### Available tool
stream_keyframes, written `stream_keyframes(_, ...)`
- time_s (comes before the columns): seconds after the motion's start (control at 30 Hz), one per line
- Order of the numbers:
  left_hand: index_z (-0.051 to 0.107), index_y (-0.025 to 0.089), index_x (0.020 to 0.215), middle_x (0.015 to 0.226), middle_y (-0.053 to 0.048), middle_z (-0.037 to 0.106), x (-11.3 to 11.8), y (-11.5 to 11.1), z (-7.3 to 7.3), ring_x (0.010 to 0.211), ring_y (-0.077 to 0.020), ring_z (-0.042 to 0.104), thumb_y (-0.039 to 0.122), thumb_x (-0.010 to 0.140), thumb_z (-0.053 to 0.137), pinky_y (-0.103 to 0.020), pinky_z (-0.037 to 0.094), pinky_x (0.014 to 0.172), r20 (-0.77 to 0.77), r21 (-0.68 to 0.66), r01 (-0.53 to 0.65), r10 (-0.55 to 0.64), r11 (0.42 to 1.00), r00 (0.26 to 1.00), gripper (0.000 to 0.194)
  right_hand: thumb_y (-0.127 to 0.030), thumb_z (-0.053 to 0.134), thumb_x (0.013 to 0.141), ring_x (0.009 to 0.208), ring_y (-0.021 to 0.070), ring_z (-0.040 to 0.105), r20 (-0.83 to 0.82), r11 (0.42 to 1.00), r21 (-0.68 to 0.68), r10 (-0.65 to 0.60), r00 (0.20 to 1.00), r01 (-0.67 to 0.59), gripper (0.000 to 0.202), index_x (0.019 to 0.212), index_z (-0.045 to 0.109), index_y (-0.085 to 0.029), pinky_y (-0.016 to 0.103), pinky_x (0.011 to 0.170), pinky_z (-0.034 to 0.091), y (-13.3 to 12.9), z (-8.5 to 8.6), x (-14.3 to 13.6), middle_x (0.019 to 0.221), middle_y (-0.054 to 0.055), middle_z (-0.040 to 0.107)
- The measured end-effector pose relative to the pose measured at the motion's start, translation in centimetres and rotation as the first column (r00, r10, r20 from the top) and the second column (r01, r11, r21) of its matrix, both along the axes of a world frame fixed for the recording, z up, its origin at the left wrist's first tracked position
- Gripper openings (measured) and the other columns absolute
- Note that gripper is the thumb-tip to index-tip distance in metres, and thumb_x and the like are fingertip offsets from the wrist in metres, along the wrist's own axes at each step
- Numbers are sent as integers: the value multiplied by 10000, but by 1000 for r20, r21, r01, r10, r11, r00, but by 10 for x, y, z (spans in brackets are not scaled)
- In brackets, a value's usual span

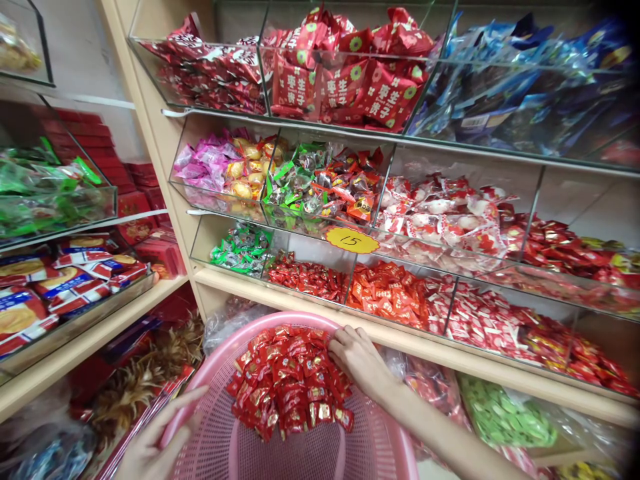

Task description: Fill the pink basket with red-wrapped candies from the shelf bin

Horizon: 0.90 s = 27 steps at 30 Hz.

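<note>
A pink plastic basket with mesh walls stands tilted in front of me, below the shelves. Small red-and-gold wrapped candies are heaped against its far side. At the basket's left rim is my left hand, its thumb and fingers around the edge, slightly blurred. My right hand reaches across the right rim with curled fingers. Their tips press into the right side of the candy heap, where I cannot see exactly what they grip.
Clear shelf bins hold red candies, green-wrapped sweets and large red packets. A yellow price tag marks the middle shelf. Packaged biscuits lie on the left shelf. Bagged green sweets sit below at right.
</note>
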<state>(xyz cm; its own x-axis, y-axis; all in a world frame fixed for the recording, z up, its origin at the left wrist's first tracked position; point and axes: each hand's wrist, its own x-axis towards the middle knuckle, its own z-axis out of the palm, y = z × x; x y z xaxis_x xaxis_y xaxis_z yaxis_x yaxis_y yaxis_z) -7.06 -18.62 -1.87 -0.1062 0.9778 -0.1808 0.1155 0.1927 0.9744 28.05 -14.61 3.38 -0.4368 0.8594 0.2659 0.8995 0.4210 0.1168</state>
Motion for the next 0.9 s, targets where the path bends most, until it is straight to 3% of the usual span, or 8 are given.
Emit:
stream_keyframes(0.23, 704, 291, 953, 1173, -21, 638, 4, 0, 8, 1154, -277, 527, 634, 499, 718, -415, 285, 1065, 21, -40, -41, 42, 998, 999, 569, -181, 496, 902, 798, 179, 466, -22, 999, 16, -51, 998, 51, 173, 732, 529, -185, 312, 685, 289, -3, 1, 2, 803, 20, 558)
stream_keyframes(0.43, 704, 292, 978, 1193, -20, 628, 0, 0, 1, 1176, -279, 509, 613, 552, 699, -405, 292, 1054, -11, 8, -16, 16, 1000, 1000, 533, -171, 481, 890, 823, 182, 469, -54, 1000, 4, 10, 998, -10, 114, 793, 541, -188, 315, 733, 318, -12, 5, -2, 844, 30, 556)
stream_keyframes(0.6, 696, 298, 1003, 1208, -19, 620, 0, 0, 0, 1197, -281, 492, 601, 572, 694, -397, 350, 1010, 10, -13, -9, 9, 1000, 1000, 526, -292, 559, 861, 832, 173, 478, -51, 994, -30, 104, 993, -106, 91, 869, 549, -202, 309, 751, 335, -19, 9, -11, 897, 21, 549)
stream_keyframes(0.77, 690, 288, 1009, 1216, -32, 615, 0, 0, 2, 1227, -289, 459, 610, 580, 685, -409, 373, 988, 15, -8, -1, 1, 1000, 1000, 536, -280, 550, 871, 796, 162, 489, -11, 995, -41, 95, 995, -95, 108, 800, 552, -199, 297, 704, 343, -14, 6, -16, 867, 18, 547)
stream_keyframes(0.9, 673, 299, 1050, 1237, -16, 601, -5, 3, -5, 1223, -275, 465, 590, 618, 672, -398, 309, 1034, -22, 0, 18, -18, 1000, 1000, 521, -331, 545, 872, 849, 177, 501, -111, 994, -62, 79, 991, -86, 127, 881, 575, -209, 302, 742, 376, -18, 12, -14, 895, 28, 558)
